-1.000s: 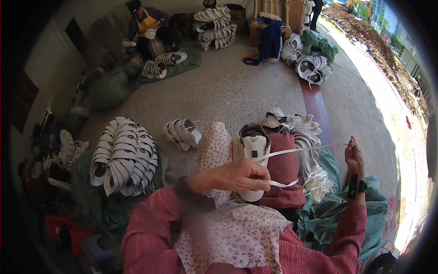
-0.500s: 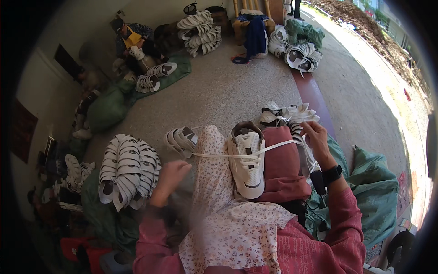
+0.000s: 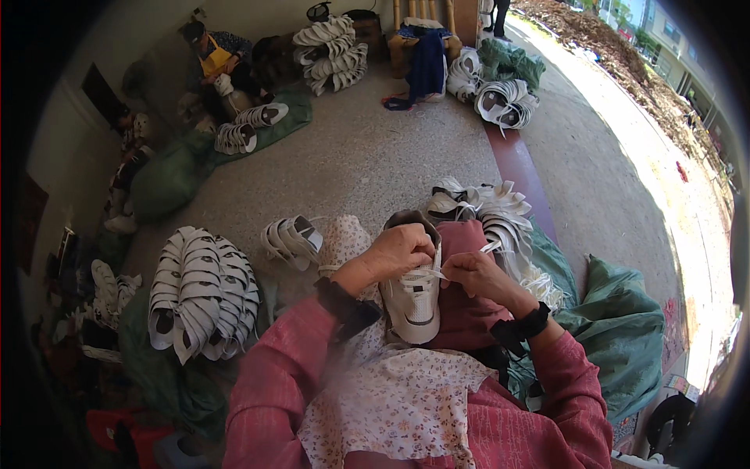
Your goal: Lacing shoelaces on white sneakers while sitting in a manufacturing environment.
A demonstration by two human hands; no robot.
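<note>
A white sneaker (image 3: 412,301) rests on my lap between the flowered cloth over one thigh and the red cloth on the other, toe toward me. Over its upper eyelets is my left hand (image 3: 402,252), its fingers closed and bent down at the tongue; what they hold is hidden. My right hand (image 3: 475,273), beside the sneaker, pinches the white shoelace (image 3: 434,273) where it leaves the eyelets. Part of the lace also runs up along the sneaker's right side.
Stacked white shoe uppers (image 3: 205,293) sit at left, with a smaller group (image 3: 293,241) beyond my knee. More uppers (image 3: 504,215) lie at right, near a green sack (image 3: 617,336). A co-worker (image 3: 215,59) sits at the far left. A blue cloth (image 3: 426,66) hangs from a chair.
Both hands have come inward from either side of the sneaker to its upper eyelets. The lace that stretched wide to both sides is now gathered close at the sneaker.
</note>
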